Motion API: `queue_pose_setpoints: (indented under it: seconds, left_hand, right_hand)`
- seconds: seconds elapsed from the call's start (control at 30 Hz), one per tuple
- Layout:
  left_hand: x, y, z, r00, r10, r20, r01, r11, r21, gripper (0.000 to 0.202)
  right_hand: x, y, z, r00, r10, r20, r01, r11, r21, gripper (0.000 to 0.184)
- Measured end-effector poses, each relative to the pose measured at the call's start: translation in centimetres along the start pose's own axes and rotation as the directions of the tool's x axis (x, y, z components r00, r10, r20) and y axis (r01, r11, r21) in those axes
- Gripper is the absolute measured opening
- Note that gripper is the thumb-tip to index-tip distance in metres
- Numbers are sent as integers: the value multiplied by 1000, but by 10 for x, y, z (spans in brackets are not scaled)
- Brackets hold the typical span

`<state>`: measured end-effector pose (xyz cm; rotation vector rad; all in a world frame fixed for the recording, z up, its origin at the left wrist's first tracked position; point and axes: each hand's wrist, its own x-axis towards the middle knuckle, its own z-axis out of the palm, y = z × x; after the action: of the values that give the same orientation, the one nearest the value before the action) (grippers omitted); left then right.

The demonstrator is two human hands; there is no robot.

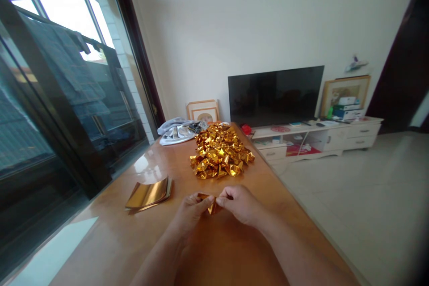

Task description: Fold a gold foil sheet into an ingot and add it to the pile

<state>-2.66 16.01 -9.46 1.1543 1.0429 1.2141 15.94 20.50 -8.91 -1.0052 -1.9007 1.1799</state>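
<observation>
Between my two hands is a small piece of gold foil paper (212, 208), partly folded, with a pointed lower end. My left hand (194, 209) pinches its left side between thumb and fingers. On the other side, my right hand (238, 203) grips the paper's right edge, the thumb close to the left thumb. Some of the paper is hidden behind the fingers. Just beyond my hands lies a heap of folded gold foil pieces (221, 152). To the left of my left hand rests a stack of flat gold foil sheets (149, 194), their edges curling upward.
The brown wooden table (214, 254) has a pale sheet (56, 250) at its left edge. Grey cloth (177, 131) lies at its far end. Beyond stand a TV (276, 96) and a white cabinet (338, 136). A glass door (67, 76) is on the left.
</observation>
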Motion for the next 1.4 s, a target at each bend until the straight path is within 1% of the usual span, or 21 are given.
queue_pose_setpoints:
  seconds: [0.13,0.23,0.3,0.47,0.57,0.63,0.77,0.83,0.97,1.17,1.27,1.33,1.4]
  left_hand:
    - [-1,-1,0,1000,27,-11,-26,1000,13,26]
    - [-1,1,-4,993,67,-100,-68,998,-8,24]
    - [-1,2,-8,987,81,-138,-81,997,6,24]
    - [-3,5,-12,990,95,-107,-89,994,59,28]
    - [-5,6,-12,991,91,-96,-84,994,72,28]
    - [-5,6,-10,990,99,-101,-90,992,93,29]
    - [-5,4,-6,991,98,-87,-85,986,142,31]
    - [-4,3,-3,993,95,-66,-83,984,155,31]
    - [-5,2,-1,996,82,-15,-79,985,150,30]
    - [-8,6,-2,997,65,50,-70,992,103,32]
    - [-8,7,-1,999,25,37,-26,999,33,35]
    - [-6,6,0,1000,11,-2,-11,1000,-4,37]
    - [-5,6,0,998,19,-57,-21,1000,-24,36]
  right_hand:
    - [-2,0,-2,999,0,33,0,1000,22,21]
    - [-2,1,-6,999,-4,53,2,999,37,21]
    - [-2,3,-7,998,-5,63,2,999,52,20]
    - [-1,5,-10,996,12,93,-19,997,75,21]
    - [-2,3,-14,992,50,118,-57,996,61,23]
    - [-3,1,-15,992,53,118,-61,996,68,23]
    - [-4,-2,-9,996,19,88,-29,992,122,26]
    - [-4,-2,-5,996,8,94,-21,990,140,24]
    - [-6,-3,-2,992,14,127,-38,982,184,20]
    - [-8,-8,-8,989,43,143,-71,977,203,19]
    - [-8,-7,-9,988,51,143,-81,973,216,20]
    - [-7,-7,-8,991,53,126,-79,973,215,21]
    - [-6,-6,-8,994,53,96,-72,975,209,23]
